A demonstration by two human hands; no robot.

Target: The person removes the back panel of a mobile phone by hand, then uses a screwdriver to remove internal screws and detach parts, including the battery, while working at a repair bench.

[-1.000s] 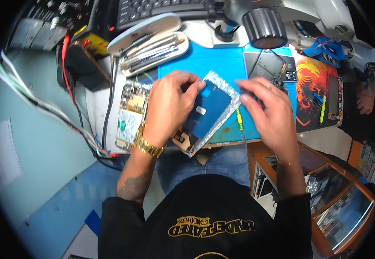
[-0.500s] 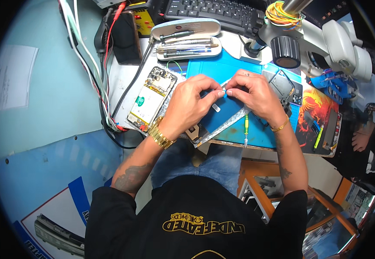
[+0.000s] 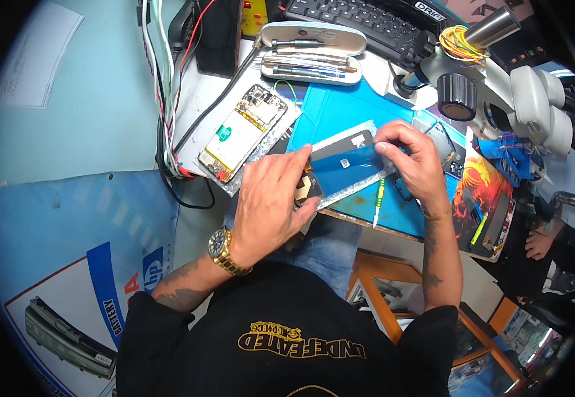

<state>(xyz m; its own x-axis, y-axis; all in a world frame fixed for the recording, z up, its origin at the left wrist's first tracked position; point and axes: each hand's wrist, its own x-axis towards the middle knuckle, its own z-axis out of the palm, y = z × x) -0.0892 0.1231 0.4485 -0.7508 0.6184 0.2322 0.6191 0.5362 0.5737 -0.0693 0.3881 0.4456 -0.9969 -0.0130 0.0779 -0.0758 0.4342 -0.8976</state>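
Note:
A dark phone screen panel (image 3: 342,145) lies at a slant on bubble wrap (image 3: 348,193), above the blue mat. Translucent blue film (image 3: 360,167) with a small white label stretches across it. My right hand (image 3: 412,159) pinches the film's right end between thumb and fingers. At the panel's other end, my left hand (image 3: 267,198) grips it, with fingers along the far side and thumb at the near side. A brown and black ribbon part (image 3: 306,187) shows beside that thumb. Left of my hands, an opened phone (image 3: 242,132) exposes its battery and circuit board on more bubble wrap.
Behind the phone stands an open case of screwdrivers (image 3: 312,56), with a keyboard (image 3: 360,23) beyond. A microscope (image 3: 492,86) overhangs the right side. On the blue mat (image 3: 340,99) lies a green-and-white pry tool (image 3: 379,202). Another person's hand (image 3: 543,242) is at far right.
My hands have moved apart from their pinch at the blue film. The left now spans the panel's left end, while the right has drawn the film rightward. The panel is more exposed.

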